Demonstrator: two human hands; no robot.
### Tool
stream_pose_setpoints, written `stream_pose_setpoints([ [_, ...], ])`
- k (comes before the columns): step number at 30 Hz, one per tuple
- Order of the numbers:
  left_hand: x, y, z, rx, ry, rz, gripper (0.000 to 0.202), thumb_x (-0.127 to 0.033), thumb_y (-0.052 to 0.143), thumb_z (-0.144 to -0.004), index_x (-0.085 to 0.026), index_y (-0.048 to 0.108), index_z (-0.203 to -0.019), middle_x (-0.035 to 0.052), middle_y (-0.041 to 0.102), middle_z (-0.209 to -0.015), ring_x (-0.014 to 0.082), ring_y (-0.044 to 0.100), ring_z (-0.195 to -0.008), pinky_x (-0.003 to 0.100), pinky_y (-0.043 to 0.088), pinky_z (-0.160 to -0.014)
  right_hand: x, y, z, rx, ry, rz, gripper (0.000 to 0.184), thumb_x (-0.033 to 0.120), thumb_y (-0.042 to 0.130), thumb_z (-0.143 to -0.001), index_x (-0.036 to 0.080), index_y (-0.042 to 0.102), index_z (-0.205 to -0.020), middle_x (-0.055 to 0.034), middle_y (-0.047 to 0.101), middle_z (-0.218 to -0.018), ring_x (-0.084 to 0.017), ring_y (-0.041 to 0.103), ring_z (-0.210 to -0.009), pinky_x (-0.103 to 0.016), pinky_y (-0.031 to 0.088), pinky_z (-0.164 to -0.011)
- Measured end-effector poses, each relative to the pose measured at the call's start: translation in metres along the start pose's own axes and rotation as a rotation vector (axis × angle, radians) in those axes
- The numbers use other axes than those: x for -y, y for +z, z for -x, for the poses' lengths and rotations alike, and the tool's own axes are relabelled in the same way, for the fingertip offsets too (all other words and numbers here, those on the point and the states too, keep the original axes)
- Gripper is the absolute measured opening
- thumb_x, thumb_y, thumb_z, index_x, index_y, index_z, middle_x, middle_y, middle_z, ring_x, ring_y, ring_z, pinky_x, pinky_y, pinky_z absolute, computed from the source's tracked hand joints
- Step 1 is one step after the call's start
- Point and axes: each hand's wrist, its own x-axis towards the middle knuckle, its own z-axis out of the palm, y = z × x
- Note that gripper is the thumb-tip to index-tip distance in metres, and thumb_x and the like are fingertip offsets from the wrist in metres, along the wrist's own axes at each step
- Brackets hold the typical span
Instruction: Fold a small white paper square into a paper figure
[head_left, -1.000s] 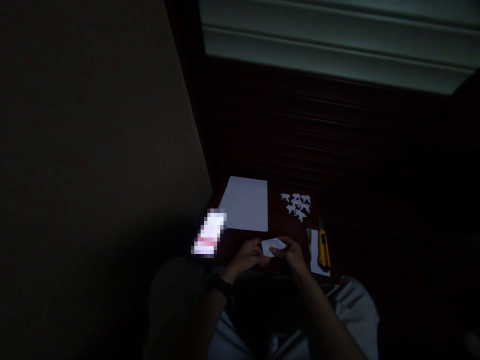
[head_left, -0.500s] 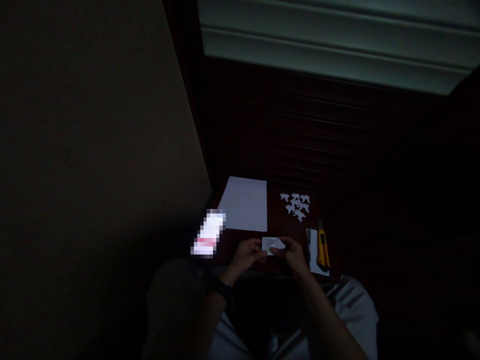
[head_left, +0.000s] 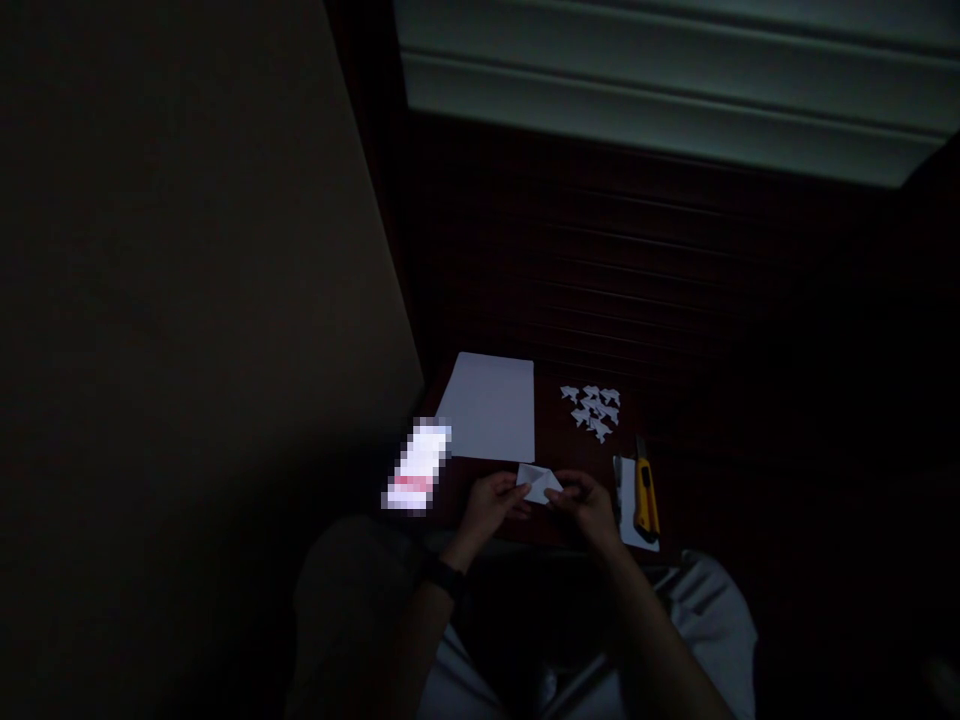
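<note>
A small piece of folded white paper (head_left: pixel 538 482) is held up between my two hands, near the front of a dark reddish table. My left hand (head_left: pixel 491 503) pinches its left side, thumb on top. On the paper's right edge, the thumb and fingers of my right hand (head_left: pixel 587 505) are closed. Creases run across the paper's face, and its upper right edge slopes. Farther back, several small folded white paper pieces (head_left: pixel 592 408) lie in a cluster. A white sheet of paper (head_left: pixel 491 405) lies flat behind my left hand.
A lit phone (head_left: pixel 417 468), its screen blurred, is at the table's left. At the right edge, a yellow utility knife (head_left: pixel 646 500) rests on a small white paper (head_left: pixel 628 510). A plain wall (head_left: pixel 210 300) rises on the left, and dark slatted panelling (head_left: pixel 600 250) stands behind.
The folded paper has moved slightly left and up and is tilted. My left thumb has moved up onto its face, and my right thumb has shifted toward its right corner.
</note>
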Motion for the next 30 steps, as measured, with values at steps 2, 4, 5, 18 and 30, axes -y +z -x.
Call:
stream_pose_setpoints([
  [2,-0.003,0.001,0.0,-0.025,-0.007,0.02,0.038,-0.04,0.066,-0.064,-0.011,0.059,-0.088,0.0107,0.066,-0.085,0.0188,0.064,-0.061,0.032,0.055,-0.054,0.0,0.001,0.0,-0.025,-0.03,0.046,0.047,0.038,0.075,-0.052,0.014,0.06,-0.09,0.0023,0.056,-0.054,-0.013,0.053,-0.05,-0.024,0.043,-0.051],
  [4,-0.004,0.003,0.0,-0.041,0.0,0.044,0.037,-0.04,0.066,-0.064,-0.011,0.06,-0.086,0.0102,0.066,-0.087,0.0209,0.064,-0.069,0.033,0.056,-0.058,-0.002,0.002,0.001,-0.047,-0.054,0.081,0.044,0.038,0.074,-0.053,0.014,0.061,-0.088,0.0022,0.056,-0.053,-0.012,0.052,-0.048,-0.023,0.041,-0.049],
  [5,-0.005,0.004,0.001,-0.05,0.007,0.05,0.036,-0.04,0.066,-0.064,-0.011,0.061,-0.085,0.0097,0.066,-0.088,0.0218,0.064,-0.074,0.034,0.055,-0.06,-0.004,0.004,0.002,-0.052,-0.06,0.087,0.043,0.038,0.074,-0.054,0.014,0.062,-0.087,0.0025,0.056,-0.053,-0.012,0.051,-0.048,-0.023,0.04,-0.049],
  [18,-0.001,0.003,0.002,-0.12,0.067,0.011,0.039,-0.036,0.067,-0.064,-0.01,0.06,-0.093,0.0122,0.067,-0.088,0.0242,0.064,-0.079,0.033,0.054,-0.063,0.004,0.007,0.016,0.047,-0.043,0.001,0.047,0.043,0.057,-0.073,0.016,0.054,-0.111,-0.0012,0.062,-0.058,-0.015,0.056,-0.052,-0.026,0.044,-0.053],
  [30,-0.015,-0.001,0.007,-0.049,0.067,0.032,0.044,-0.047,0.055,-0.072,-0.011,0.057,-0.097,0.0117,0.063,-0.094,0.0206,0.062,-0.077,0.031,0.055,-0.057,0.028,0.013,0.024,0.213,-0.152,0.168,0.045,0.032,0.071,-0.059,0.018,0.06,-0.1,-0.0056,0.065,-0.087,-0.017,0.059,-0.069,-0.029,0.047,-0.066],
])
